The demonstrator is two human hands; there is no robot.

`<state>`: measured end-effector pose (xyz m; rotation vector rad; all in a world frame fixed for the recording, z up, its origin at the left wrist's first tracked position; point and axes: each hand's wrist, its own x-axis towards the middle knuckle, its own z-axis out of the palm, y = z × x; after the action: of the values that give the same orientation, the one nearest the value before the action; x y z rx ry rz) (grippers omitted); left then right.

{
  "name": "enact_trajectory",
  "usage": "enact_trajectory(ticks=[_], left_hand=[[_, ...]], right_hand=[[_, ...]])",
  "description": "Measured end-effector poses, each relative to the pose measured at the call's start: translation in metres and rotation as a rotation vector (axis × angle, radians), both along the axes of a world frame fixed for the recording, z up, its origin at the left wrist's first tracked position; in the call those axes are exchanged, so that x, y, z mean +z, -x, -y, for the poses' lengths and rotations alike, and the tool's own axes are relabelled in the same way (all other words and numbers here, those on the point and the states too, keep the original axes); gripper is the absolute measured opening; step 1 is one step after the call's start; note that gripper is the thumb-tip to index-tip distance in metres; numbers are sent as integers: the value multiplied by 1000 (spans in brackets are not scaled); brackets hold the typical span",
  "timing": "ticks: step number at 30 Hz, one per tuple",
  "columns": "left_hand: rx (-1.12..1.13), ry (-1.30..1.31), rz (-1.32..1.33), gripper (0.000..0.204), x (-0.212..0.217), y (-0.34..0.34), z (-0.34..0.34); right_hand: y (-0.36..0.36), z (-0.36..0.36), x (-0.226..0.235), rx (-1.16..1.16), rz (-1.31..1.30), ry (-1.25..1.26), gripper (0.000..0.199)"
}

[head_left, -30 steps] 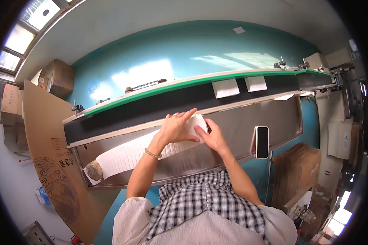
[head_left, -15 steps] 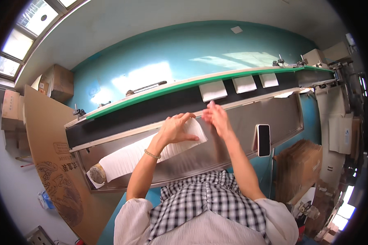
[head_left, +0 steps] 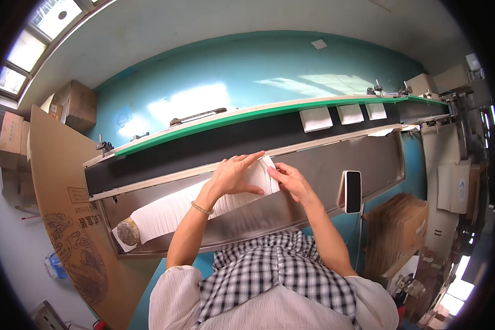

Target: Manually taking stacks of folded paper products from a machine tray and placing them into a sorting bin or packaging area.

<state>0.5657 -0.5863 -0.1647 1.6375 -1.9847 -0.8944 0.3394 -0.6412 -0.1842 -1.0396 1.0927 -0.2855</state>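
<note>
Head view, read from the left: flattened cardboard point(head_left: 66, 220) leans against the end of a long steel bench point(head_left: 313, 165), and a round brownish weight point(head_left: 128, 231) sits at the near-left end of a long white stack of folded tissue sheets point(head_left: 176, 209) lying on its side along the bench. The left hand point(head_left: 234, 176) lies flat and spread over the right end of that stack, fingers point(head_left: 253, 159) pointing toward the belt. Just beside it, the right hand point(head_left: 291, 181) presses against the end face of the stack with its fingers bent; it looks to be pushing rather than gripping, though I cannot tell whether a few sheets are pinched under them. Behind the stack runs a dark conveyor belt point(head_left: 214, 148) with a green edge, and further right three white tissue bundles point(head_left: 346, 114) ride on it, well apart from the hands. A phone point(head_left: 353, 191) stands upright on the bench, right of the right hand.

To square the stack well, I judge that the flat left palm should hold the sheets down so none buckle upward, while the right hand pushes straight along the row toward the weight, not at an angle. Even pressure across the whole end face should keep the corners from fanning. The elbow ought to stay clear of the phone.
</note>
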Motion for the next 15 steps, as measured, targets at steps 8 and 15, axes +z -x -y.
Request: enact_trajectory(ticks=[8, 15], left_hand=[[19, -44, -54, 82, -14, -1, -6], [21, -52, -32, 82, -5, -8, -2]], right_hand=[[5, 23, -32, -138, 21, 119, 30], [-25, -15, -23, -54, 38, 290, 40]])
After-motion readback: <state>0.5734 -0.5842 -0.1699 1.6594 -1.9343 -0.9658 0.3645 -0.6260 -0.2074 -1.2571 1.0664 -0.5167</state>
